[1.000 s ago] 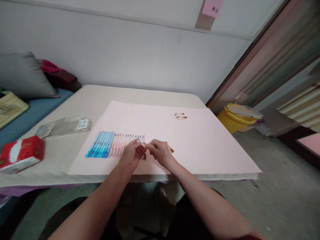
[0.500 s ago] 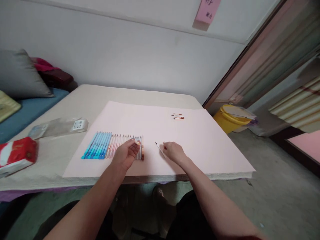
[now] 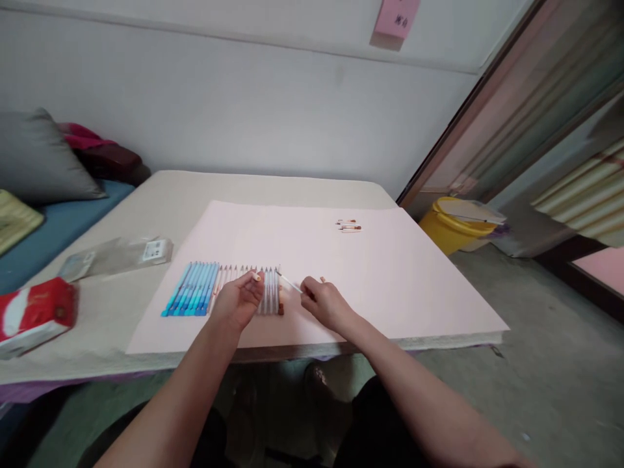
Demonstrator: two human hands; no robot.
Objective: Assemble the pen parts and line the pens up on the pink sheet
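Note:
My right hand (image 3: 325,302) is closed around a slim white pen (image 3: 291,282), its dark tip pointing left toward a row of pens. My left hand (image 3: 240,299) hovers over the middle of that row, palm turned up and fingers curled in. A small pale bit shows at its thumb tip; I cannot make out what it is. Blue pens (image 3: 192,290) make up the left of the row, side by side. Beside them are white-and-pink pens (image 3: 225,273), partly hidden by my left hand, then greyish-white pens (image 3: 270,292) at the right end.
Pink sheet (image 3: 390,286) covers much of the table. Several loose pens (image 3: 349,225) lie toward its far right. At left are a clear plastic wrapper (image 3: 121,255) and a red tissue pack (image 3: 36,312). A yellow bin (image 3: 441,227) stands beyond the right edge.
My right hand has moved left and lifted the pen, bringing its tip near the row's right end. My left hand has shifted slightly left, uncovering more greyish-white pens.

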